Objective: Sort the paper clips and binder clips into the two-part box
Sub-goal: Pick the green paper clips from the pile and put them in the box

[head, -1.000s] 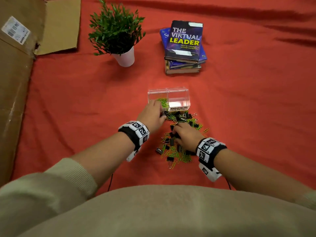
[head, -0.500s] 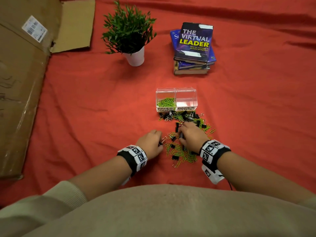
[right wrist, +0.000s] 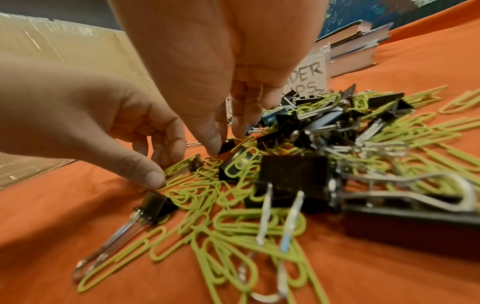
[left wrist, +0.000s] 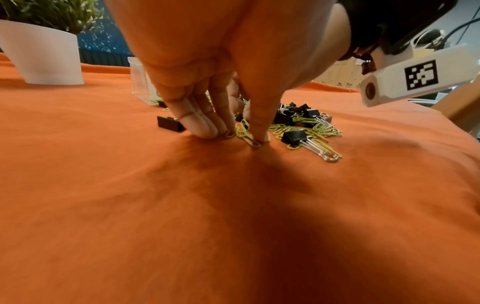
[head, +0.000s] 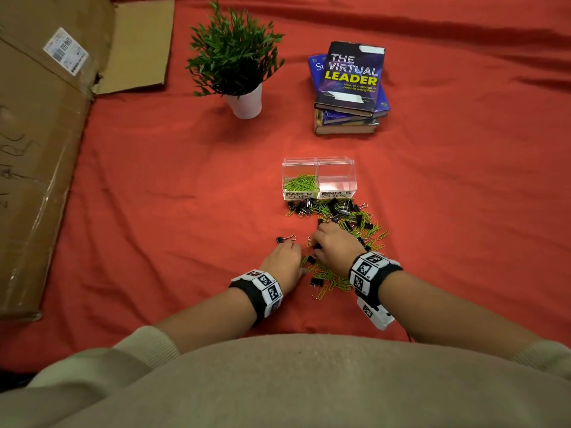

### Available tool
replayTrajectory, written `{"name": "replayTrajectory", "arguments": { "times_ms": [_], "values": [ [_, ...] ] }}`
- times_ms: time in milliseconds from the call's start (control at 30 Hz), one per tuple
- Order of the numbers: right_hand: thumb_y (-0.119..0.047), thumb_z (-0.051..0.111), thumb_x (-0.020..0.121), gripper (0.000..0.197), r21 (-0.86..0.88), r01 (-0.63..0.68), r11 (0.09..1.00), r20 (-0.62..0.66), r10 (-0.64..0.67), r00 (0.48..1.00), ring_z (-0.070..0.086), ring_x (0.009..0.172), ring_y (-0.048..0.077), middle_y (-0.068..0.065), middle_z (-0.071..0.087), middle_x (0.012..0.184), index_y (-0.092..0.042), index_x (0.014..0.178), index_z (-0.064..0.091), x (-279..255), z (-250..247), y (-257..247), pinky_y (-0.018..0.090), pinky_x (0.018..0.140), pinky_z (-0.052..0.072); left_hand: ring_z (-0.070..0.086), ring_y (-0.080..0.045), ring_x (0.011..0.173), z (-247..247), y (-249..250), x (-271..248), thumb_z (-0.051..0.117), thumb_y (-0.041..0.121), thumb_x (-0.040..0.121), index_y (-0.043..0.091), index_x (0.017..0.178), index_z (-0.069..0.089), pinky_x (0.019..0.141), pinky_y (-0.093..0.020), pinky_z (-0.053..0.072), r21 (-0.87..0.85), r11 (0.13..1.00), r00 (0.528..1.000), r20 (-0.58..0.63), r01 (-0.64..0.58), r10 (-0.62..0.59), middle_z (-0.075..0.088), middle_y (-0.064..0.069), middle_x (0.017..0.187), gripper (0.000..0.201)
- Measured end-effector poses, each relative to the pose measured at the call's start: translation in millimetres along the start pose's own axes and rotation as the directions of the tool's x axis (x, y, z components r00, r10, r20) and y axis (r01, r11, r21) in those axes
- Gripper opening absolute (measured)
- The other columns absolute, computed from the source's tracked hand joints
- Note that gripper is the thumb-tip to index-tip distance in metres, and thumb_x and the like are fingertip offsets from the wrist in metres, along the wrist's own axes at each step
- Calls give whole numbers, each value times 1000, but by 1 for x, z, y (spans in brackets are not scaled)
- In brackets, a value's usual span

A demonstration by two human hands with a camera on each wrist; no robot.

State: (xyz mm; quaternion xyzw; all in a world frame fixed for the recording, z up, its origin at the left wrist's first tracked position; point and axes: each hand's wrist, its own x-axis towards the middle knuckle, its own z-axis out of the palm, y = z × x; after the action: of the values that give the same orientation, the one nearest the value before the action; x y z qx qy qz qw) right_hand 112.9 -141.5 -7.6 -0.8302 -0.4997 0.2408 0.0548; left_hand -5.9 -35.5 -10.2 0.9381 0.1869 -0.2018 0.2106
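Note:
A clear two-part box (head: pixel 319 162) stands on the red cloth. Its left half, labelled PAPER CLIPS, holds green paper clips (head: pixel 300 183); the right half, labelled BINDER CLIPS, looks empty. A mixed pile of green paper clips and black binder clips (head: pixel 346 216) stretches from the box toward me. At the pile's near left edge, my left hand (head: pixel 301 262) pinches a few green paper clips (left wrist: pixel 244 133) against the cloth between thumb and fingers. My right hand (head: pixel 315 242) reaches down into the pile's middle, its thumb and fingertips closed on a small black binder clip (right wrist: pixel 226 145).
One binder clip (head: pixel 283 240) lies alone just left of the pile. A potted plant (head: pixel 238 63) and a stack of books (head: pixel 349 88) stand beyond the box. Flattened cardboard (head: pixel 37 149) covers the left side.
My left hand has come back from the paper-clip compartment to the near edge of the pile and closed on paper clips. My right hand has stayed on the pile.

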Motion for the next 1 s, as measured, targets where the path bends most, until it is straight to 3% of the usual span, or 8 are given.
{"name": "replayTrajectory", "arguments": {
  "times_ms": [333, 500, 633, 733, 800, 833, 933, 1000],
  "values": [
    [-10, 52, 84, 14, 97, -104, 990, -73, 111, 991, 53, 98, 26, 8, 57, 97, -7, 92, 62, -11, -7, 24, 38, 79, 51, 55, -35, 108, -2, -13, 4, 53, 13, 91, 4, 108, 54, 89, -45, 48, 16, 1000, 1000, 11, -14, 14, 55, -14, 114, 19],
    [-7, 51, 86, 25, 59, 44, 997, -75, -39, 996, 49, 106, 29, 14, 57, 105, -1, 106, 64, 3, -6, 7, 39, 91, 45, 53, -34, 110, 0, -10, 4, 48, 7, 91, 3, 109, 52, 86, -45, 47, 85, 996, 1000, -6, -29, 30, 55, -15, 115, 19],
    [-5, 50, 88, 24, -102, 8, 995, -19, -10, 1000, 46, 109, 30, 15, 54, 110, 1, 108, 61, 12, 4, 3, 39, 93, 42, 51, -34, 114, 2, -6, 4, 43, 4, 92, 2, 113, 51, 88, -45, 46, 132, 991, 1000, -6, -17, 18, 53, -16, 118, 22],
    [-3, 68, 75, 13, -143, -26, 989, -10, 24, 1000, 54, 95, 28, 12, 59, 94, -2, 88, 65, 13, 6, 1, 37, 79, 51, 47, -33, 118, 2, -2, 4, 39, 5, 93, 0, 118, 49, 90, -45, 45, 147, 989, 1000, -3, 13, -12, 51, -16, 122, 27],
    [-3, 81, 56, 22, -136, -28, 990, -8, 28, 1000, 59, 75, 26, 8, 59, 75, -5, 69, 63, 14, 11, 4, 31, 60, 54, 45, -33, 120, 3, -3, 5, 39, 6, 94, 0, 120, 48, 92, -44, 44, 151, 988, 1000, 4, 20, -21, 49, -16, 124, 28],
    [-3, 81, 54, 23, -150, -6, 989, -44, -1, 999, 60, 73, 27, 10, 60, 74, -5, 68, 62, 15, 14, 6, 31, 60, 54, 45, -33, 120, 3, -4, 6, 39, 6, 94, 0, 119, 48, 93, -43, 43, 146, 989, 1000, 5, 18, -19, 49, -17, 124, 28],
    [-5, 58, 83, 13, -14, 10, 1000, -51, -11, 999, 54, 100, 33, 19, 59, 99, 3, 93, 60, 14, 6, 4, 39, 89, 45, 49, -34, 114, -1, -9, 8, 41, 5, 91, 0, 113, 50, 94, -42, 42, 8, 1000, 1000, -9, -1, 1, 52, -18, 119, 25],
    [-11, 48, 91, 15, 148, -75, 986, -49, 83, 995, 50, 97, 25, 13, 57, 102, -2, 99, 57, 11, -4, 6, 35, 90, 43, 54, -35, 106, -7, -13, 9, 44, 7, 90, 1, 106, 52, 88, -39, 41, -135, 991, 1000, -21, -7, 4, 57, -18, 113, 19]
  ]
}}
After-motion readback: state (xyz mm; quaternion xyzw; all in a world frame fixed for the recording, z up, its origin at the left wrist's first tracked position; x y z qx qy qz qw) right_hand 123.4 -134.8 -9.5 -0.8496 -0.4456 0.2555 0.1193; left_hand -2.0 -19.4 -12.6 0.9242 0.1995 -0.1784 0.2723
